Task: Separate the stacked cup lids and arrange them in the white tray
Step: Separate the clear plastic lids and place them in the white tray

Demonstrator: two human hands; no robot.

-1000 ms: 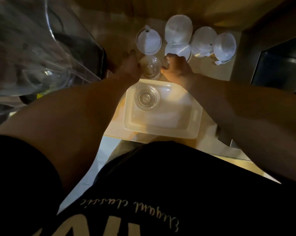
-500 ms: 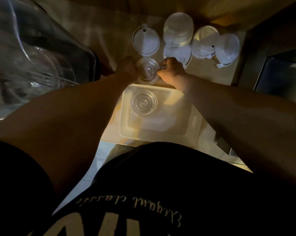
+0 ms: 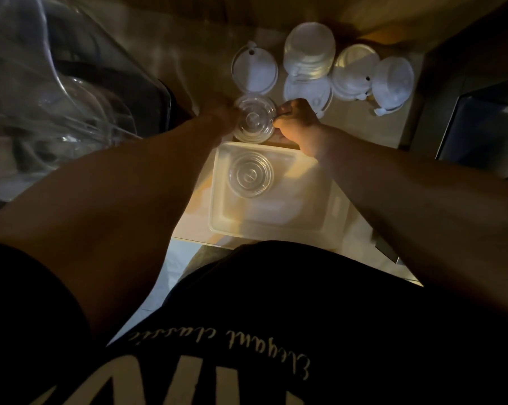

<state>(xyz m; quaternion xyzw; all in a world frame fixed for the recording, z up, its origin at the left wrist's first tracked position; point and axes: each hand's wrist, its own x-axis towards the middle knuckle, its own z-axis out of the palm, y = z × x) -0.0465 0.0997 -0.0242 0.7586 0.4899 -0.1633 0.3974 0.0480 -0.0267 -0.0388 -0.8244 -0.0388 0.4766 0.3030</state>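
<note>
A clear round lid stack (image 3: 255, 118) is held just beyond the white tray's (image 3: 320, 220) far edge. My left hand (image 3: 222, 114) grips its left rim and my right hand (image 3: 295, 121) pinches its right rim. One clear lid (image 3: 251, 178) lies flat in the tray's far left corner. Behind my hands stand a tall stack of clear lids (image 3: 309, 52) and several white lids (image 3: 254, 71), some stacked, on the counter.
A big clear plastic container (image 3: 42, 92) fills the left side. At the right stands a dark appliance (image 3: 486, 130). The counter's near edge runs just below the tray, with floor tiles (image 3: 170, 267) under it.
The view has tilted and the tray sits lower in frame. Both hands keep hold of the clear lid stack, which now faces up toward the camera.
</note>
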